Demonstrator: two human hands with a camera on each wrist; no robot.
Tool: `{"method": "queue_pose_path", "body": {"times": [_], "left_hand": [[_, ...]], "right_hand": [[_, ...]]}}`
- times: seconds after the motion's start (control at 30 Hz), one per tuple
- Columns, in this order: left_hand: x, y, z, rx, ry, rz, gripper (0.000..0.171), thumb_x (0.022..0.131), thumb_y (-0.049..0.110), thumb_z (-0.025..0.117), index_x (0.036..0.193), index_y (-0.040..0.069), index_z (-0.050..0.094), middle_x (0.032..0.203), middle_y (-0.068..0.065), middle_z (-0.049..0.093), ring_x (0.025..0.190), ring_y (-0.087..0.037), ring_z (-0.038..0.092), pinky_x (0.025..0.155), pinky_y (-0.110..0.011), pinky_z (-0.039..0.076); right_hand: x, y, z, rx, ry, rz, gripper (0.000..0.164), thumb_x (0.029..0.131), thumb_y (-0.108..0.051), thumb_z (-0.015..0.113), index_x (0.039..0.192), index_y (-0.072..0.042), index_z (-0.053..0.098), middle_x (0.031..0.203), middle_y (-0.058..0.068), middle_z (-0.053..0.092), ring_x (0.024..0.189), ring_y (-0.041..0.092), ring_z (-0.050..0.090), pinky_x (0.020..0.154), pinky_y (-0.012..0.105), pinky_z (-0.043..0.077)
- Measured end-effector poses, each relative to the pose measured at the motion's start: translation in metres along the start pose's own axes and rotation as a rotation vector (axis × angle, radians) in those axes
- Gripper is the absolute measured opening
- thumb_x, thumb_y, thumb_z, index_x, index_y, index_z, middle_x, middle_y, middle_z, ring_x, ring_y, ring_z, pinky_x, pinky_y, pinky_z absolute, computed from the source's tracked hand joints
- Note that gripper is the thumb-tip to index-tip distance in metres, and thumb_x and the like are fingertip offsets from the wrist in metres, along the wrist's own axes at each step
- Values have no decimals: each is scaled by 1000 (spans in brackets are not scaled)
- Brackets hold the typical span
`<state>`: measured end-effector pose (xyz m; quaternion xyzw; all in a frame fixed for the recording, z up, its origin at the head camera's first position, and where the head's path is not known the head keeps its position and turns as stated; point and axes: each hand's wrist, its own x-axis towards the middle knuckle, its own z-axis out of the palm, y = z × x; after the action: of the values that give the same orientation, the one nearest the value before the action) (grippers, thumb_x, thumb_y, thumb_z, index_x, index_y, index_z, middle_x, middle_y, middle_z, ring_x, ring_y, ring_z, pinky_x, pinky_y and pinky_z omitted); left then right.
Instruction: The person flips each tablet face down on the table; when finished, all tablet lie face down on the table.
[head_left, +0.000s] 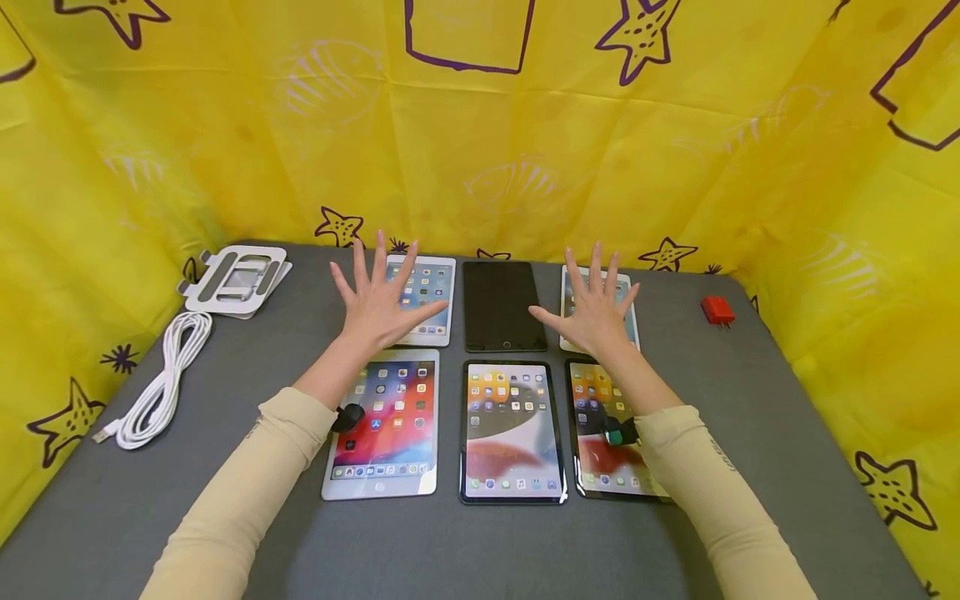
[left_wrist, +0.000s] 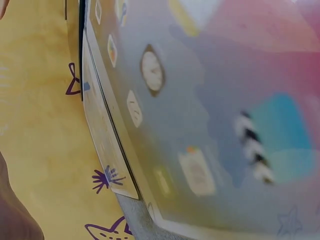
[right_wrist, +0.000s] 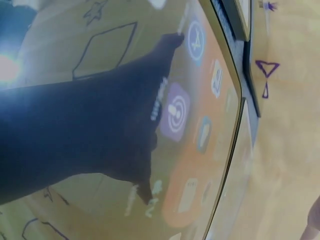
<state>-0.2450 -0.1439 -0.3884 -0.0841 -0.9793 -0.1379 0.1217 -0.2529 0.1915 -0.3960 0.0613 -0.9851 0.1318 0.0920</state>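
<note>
My left hand (head_left: 378, 304), fingers spread wide, is over a white tablet (head_left: 441, 293) at the back left; whether it touches cannot be told. Likewise spread, my right hand (head_left: 596, 317) covers part of another white tablet (head_left: 627, 310) at the back right. Neither holds anything. Between them lies a dark-screened tablet (head_left: 501, 304). In the front row are a lit white tablet (head_left: 397, 417), a black-edged one (head_left: 512, 429), and a second black-edged one (head_left: 600, 458), partly hidden by my right arm. Close-up, the wrist views show lit screens (left_wrist: 200, 100) (right_wrist: 175, 150).
Toward the left edge of the grey table (head_left: 405, 550) are a white folding stand (head_left: 206, 293) and a coiled white USB cable (head_left: 167, 379). A red plug adapter (head_left: 717, 311) lies at the right. Yellow patterned cloth (head_left: 480, 133) hangs around the back and sides.
</note>
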Motion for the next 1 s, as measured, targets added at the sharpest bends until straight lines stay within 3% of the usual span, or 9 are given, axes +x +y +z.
{"method": "queue_pose_path", "body": {"times": [0.2, 0.37, 0.5, 0.63, 0.83, 1.0], "left_hand": [[-12, -5, -4, -32, -7, -20, 97, 78, 86, 37, 154, 42, -5, 154, 5, -35, 137, -27, -38, 100, -63, -28], [-31, -10, -8, -116, -43, -43, 98, 81, 83, 41, 155, 39, -6, 157, 0, -28, 140, -28, -33, 100, -61, -29], [-54, -15, -11, -243, -106, -91, 100, 85, 76, 46, 157, 29, -6, 160, -8, -21, 144, -32, -25, 104, -66, -20], [-77, -19, -19, -397, -194, -148, 100, 90, 63, 52, 157, 13, -2, 161, -18, -11, 146, -40, -11, 107, -70, -5], [-104, -23, -34, -521, -319, -247, 96, 92, 52, 57, 156, 4, 4, 160, -24, 1, 144, -46, 5, 106, -71, 15], [-121, -25, -45, -645, -379, -320, 89, 95, 42, 59, 155, 1, 8, 158, -26, 10, 143, -46, 13, 110, -64, 19]], "right_hand": [[-6, -8, -2, 17, -4, -24, 108, 76, -86, 44, 155, -36, -11, 154, -3, -35, 141, 30, -30, 103, 76, -3], [-18, -18, -1, 100, -52, -62, 108, 81, -76, 54, 156, -30, -9, 158, 4, -27, 144, 35, -21, 105, 74, 1], [-32, -31, 1, 225, -106, -130, 105, 86, -58, 64, 158, -17, 0, 160, 17, -15, 145, 42, -11, 108, 71, 7], [-49, -48, 1, 395, -204, -183, 99, 89, -44, 68, 158, -12, 5, 160, 20, -8, 145, 42, -8, 110, 67, 6], [-74, -73, -5, 596, -370, -161, 89, 90, -38, 67, 157, -14, 14, 162, 15, 2, 146, 40, 6, 110, 66, 14], [-89, -87, -7, 802, -503, -83, 75, 93, -31, 64, 155, -17, 24, 160, 14, 17, 141, 38, 29, 107, 58, 32]]}}
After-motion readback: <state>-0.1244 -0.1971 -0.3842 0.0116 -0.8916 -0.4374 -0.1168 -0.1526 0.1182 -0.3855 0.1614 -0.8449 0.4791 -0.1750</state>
